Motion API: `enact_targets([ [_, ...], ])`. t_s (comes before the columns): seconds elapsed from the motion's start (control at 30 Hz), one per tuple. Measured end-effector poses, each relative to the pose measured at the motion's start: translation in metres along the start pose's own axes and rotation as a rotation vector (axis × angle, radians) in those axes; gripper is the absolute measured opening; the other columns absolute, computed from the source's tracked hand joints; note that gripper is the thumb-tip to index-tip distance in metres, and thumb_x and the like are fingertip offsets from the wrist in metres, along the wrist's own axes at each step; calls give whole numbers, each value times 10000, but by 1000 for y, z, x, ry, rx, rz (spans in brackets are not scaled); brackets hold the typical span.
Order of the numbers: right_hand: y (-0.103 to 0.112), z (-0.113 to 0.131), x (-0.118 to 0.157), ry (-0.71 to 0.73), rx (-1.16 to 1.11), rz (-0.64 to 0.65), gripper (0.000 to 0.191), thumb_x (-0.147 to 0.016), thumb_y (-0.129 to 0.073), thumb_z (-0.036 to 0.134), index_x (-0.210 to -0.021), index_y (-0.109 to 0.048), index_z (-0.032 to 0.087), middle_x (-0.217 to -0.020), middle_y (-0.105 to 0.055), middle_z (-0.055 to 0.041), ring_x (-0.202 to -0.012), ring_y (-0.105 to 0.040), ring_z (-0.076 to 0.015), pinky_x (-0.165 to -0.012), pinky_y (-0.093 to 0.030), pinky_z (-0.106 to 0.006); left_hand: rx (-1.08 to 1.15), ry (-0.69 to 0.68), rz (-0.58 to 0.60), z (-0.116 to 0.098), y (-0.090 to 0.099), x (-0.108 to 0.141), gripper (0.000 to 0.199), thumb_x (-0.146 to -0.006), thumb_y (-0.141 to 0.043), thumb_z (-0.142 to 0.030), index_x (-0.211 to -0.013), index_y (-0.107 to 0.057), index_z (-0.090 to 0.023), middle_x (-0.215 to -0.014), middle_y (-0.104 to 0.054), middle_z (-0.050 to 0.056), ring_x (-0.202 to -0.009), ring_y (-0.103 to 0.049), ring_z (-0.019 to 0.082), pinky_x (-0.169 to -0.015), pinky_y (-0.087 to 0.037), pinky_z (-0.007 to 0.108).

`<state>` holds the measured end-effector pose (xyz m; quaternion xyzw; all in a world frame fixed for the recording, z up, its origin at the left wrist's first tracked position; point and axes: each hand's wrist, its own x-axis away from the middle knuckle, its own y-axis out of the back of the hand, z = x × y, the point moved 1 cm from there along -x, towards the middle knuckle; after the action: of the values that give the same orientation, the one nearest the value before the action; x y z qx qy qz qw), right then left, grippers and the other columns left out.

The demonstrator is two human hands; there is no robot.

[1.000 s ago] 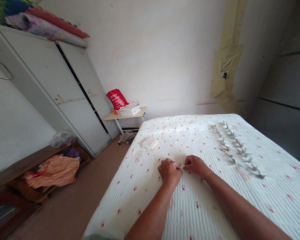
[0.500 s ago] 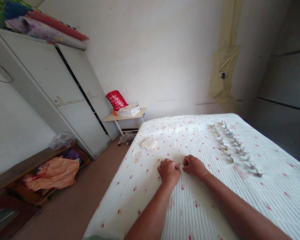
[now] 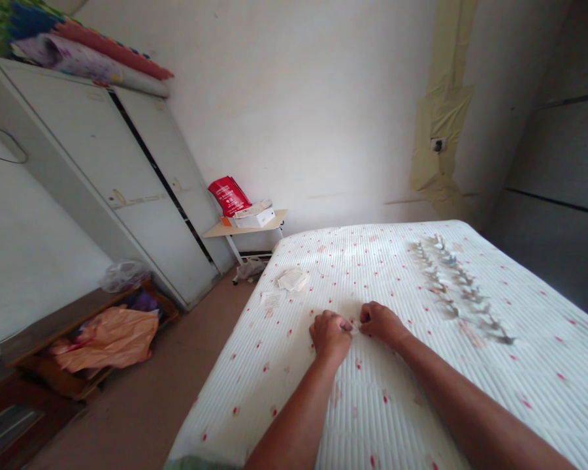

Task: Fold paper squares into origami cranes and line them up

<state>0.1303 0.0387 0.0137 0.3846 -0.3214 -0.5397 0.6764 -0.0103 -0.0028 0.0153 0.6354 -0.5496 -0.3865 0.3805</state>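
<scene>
Pale piece (image 3: pixel 355 328), pinched by both hands (image 3: pixel 331 334), spotted bedspread (image 3: pixel 357 414)

The left hand (image 3: pixel 330 334) and right hand (image 3: pixel 380 321) partly hide a pale piece (image 3: pixel 355 327) too small to identify.

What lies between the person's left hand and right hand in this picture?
In the head view, a small pale piece, apparently folded paper, lies between the left hand and right hand, above the dotted bedspread.
</scene>
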Motion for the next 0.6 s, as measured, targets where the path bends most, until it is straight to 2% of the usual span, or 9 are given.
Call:
enact_targets([
  [0.17, -1, -3, -3, 6, -15, 9, 133, -575, -541, 59, -646, -596, 157, -708, -579, -11, -653, -519, -112, -567, -340, -197, 7, -33, -17, 4, 1, 1, 168, -681, -560, -156, -705, -665, -285, -954, -614, -44, -954, -513, 143, -832, -364, 270],
  [0.27, -1, -4, -3, 10, -18, 6, 132, -580, -546, 61, -651, -601, 158, -714, -585, -13, -667, -523, -117, -578, -347, -198, -27, -8, -9, -1, 4, 1, 103, -714, -561, -266, -716, -663, -271, -960, -616, -22, -953, -518, 161, -819, -370, 286],
  [0.4, -1, -3, -3, 3, -23, 6, 106, -585, -567, 82, -647, -601, 161, -727, -591, -15, -670, -526, -120, -581, -353, -197, -73, 33, 2, -10, 7, 2, 180, -673, -604, -428, -716, -651, -259, -944, -610, 0, -974, -507, 194, -836, -359, 327],
  [0.6, -2, -5, -4, 5, -37, 5, 142, -564, -553, 48, -635, -603, 160, -716, -597, -14, -666, -529, -119, -572, -349, -193, -76, 24, -15, -9, 6, 3, 71, -701, -599, -309, -733, -639, -261, -956, -606, -10, -988, -497, 186, -807, -356, 309],
])
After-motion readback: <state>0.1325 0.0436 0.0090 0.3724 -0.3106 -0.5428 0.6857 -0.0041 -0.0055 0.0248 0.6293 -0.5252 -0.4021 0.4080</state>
